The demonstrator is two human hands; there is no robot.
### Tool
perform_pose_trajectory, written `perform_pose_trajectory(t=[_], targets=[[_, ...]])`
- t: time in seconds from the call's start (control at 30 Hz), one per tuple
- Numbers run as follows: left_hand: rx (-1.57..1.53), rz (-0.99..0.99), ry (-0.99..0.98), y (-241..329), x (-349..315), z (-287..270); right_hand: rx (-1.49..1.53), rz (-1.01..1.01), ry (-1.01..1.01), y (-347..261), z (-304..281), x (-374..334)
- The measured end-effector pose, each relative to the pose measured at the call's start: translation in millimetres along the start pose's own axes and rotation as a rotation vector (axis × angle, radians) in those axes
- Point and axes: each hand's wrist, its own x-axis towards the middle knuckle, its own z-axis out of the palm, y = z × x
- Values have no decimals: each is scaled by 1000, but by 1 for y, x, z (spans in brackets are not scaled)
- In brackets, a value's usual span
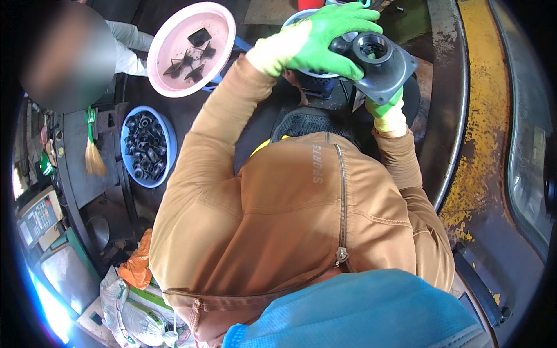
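In front of me, at the upper right of the head view, is a black moulded fitting (387, 69) with a square flange, holed corners and a round collar. My left hand (331, 39), in a green and pale yellow glove, reaches over from the left and curls its thumb and fingers about the collar side. From below, my right hand (390, 111), gloved alike, holds the flange's near edge; most of its fingers are hidden by the fitting. Behind my left hand, a light blue-rimmed basin (290, 22) is partly covered.
A pink basin (162, 72) at the upper left contains several black pieces. Below it stands a blue basin (170, 165) heaped with small black parts. A worn yellow and dark machine frame (478, 127) runs along my right. Sacks (136, 316) lie lower left; another person's sleeve (130, 36) shows far left.
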Motion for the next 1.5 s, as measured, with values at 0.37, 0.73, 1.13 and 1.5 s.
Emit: perform_pose_trajectory(t=[0.37, 0.73, 1.13, 1.5], targets=[[-310, -1, 591, 20, -9, 63, -31, -163, 40, 1, 8, -6], [-385, 47, 308, 22, -15, 42, -115, -69, -233, -9, -15, -8], [-740, 3, -281, 14, -19, 18, 96, 31, -339, -8, 1, -25], [-414, -14, 475, 21, -2, 49, -263, -386, 114, 5, 14, 2]])
